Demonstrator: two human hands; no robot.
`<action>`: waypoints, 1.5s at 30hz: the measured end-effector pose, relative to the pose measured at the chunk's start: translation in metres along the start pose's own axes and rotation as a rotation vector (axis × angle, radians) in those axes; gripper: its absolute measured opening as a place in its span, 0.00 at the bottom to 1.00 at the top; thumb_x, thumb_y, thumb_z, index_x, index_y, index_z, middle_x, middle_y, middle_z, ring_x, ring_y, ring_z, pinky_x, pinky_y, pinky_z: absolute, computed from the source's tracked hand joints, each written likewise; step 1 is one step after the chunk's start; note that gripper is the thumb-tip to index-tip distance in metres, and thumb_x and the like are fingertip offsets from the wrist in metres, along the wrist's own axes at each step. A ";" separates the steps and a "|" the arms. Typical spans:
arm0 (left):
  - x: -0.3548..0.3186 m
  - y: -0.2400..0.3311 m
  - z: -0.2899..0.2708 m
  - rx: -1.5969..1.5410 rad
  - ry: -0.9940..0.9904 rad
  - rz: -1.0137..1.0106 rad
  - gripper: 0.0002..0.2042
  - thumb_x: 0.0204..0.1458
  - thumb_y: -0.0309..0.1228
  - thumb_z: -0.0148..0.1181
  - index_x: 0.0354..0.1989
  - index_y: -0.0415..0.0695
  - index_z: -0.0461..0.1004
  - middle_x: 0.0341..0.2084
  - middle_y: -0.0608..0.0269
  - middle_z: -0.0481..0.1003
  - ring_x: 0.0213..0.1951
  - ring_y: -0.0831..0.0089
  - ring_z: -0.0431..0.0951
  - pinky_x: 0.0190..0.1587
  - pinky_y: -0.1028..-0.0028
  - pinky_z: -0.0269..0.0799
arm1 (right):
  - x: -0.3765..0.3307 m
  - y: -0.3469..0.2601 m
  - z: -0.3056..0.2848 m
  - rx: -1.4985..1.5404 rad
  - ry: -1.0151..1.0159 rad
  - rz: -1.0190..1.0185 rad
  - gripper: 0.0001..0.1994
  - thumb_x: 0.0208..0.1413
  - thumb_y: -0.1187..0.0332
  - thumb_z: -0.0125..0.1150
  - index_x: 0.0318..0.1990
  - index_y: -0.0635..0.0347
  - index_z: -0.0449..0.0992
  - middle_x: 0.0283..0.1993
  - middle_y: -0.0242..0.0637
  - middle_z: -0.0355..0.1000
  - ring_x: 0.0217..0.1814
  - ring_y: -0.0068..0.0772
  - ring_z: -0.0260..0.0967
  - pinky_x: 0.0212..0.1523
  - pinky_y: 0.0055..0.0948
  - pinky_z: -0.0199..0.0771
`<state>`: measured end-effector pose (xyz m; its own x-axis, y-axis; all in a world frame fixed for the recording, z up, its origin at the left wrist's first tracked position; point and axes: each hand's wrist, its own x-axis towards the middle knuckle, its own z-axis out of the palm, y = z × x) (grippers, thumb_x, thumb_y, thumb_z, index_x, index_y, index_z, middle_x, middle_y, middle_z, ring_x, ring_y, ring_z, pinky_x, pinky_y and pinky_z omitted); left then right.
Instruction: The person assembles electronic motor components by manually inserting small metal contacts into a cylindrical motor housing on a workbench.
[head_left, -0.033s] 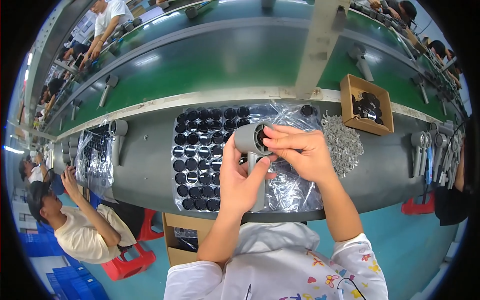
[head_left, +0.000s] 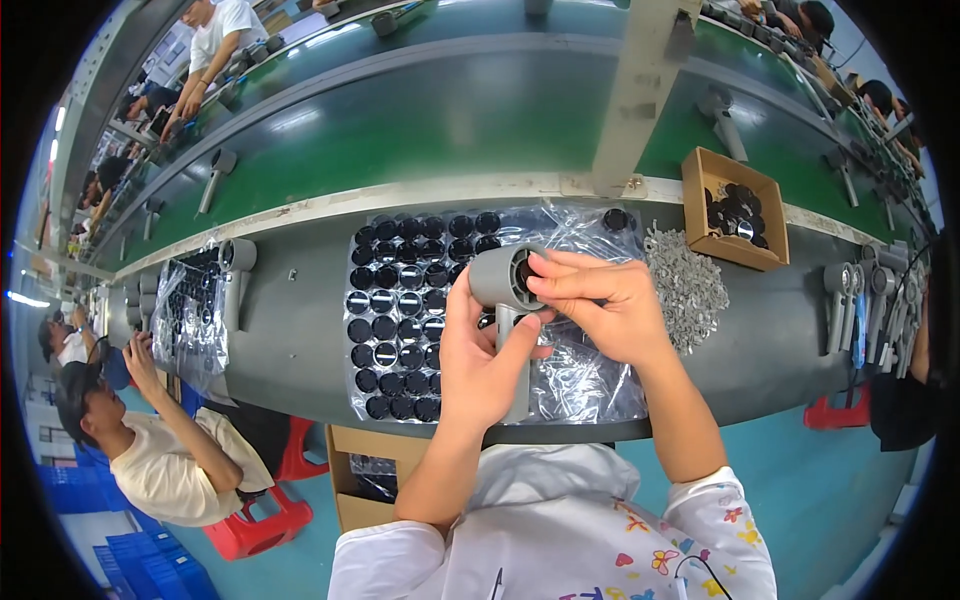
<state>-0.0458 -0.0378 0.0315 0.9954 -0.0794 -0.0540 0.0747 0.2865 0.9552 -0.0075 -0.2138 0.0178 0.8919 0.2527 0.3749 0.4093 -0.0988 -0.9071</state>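
My left hand [head_left: 478, 375] is wrapped round a grey plastic hair dryer housing [head_left: 490, 277], holding it above the bench with its round open end turned to the right. The handle points down, partly behind my left thumb. My right hand [head_left: 618, 308] is closed, its thumb and fingertips pinched at the open end. Something dark shows by those fingertips, but I cannot make out whether it is a separate part. Below and to the left, rows of black round caps [head_left: 385, 355] lie on clear plastic film [head_left: 590, 385], partly covered by my left hand.
Right of the film is a heap of small grey parts [head_left: 690, 295], with a cardboard box [head_left: 765, 247] of black discs behind it. More grey housings [head_left: 835, 310] stand at the far right. Beyond the metal rail runs a green conveyor [head_left: 430, 140]. A seated co-worker [head_left: 170, 455] is at left.
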 end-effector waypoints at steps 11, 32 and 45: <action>-0.005 -0.006 -0.001 0.237 0.085 0.116 0.33 0.59 0.19 0.58 0.71 0.35 0.49 0.56 0.49 0.69 0.47 0.64 0.83 0.37 0.72 0.87 | -0.005 -0.012 0.013 -0.209 0.040 -0.122 0.16 0.50 0.82 0.67 0.47 0.58 0.86 0.49 0.49 0.82 0.60 0.51 0.77 0.60 0.37 0.76; -0.017 -0.002 -0.002 0.128 0.035 0.295 0.35 0.51 0.27 0.69 0.67 0.30 0.60 0.54 0.46 0.73 0.46 0.63 0.83 0.40 0.74 0.83 | -0.005 -0.031 0.009 0.575 -0.089 0.296 0.33 0.51 0.57 0.67 0.61 0.70 0.72 0.59 0.40 0.70 0.64 0.38 0.68 0.66 0.37 0.63; -0.017 -0.001 -0.008 0.102 0.019 0.290 0.32 0.54 0.34 0.69 0.62 0.30 0.62 0.50 0.48 0.73 0.34 0.73 0.83 0.33 0.78 0.82 | -0.005 -0.026 0.015 0.575 -0.101 0.288 0.32 0.48 0.62 0.74 0.59 0.72 0.73 0.51 0.38 0.67 0.56 0.33 0.71 0.58 0.32 0.70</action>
<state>-0.0620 -0.0290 0.0295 0.9753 0.0097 0.2206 -0.2182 0.1973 0.9558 -0.0252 -0.1979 0.0362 0.9166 0.3850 0.1074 -0.0362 0.3475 -0.9370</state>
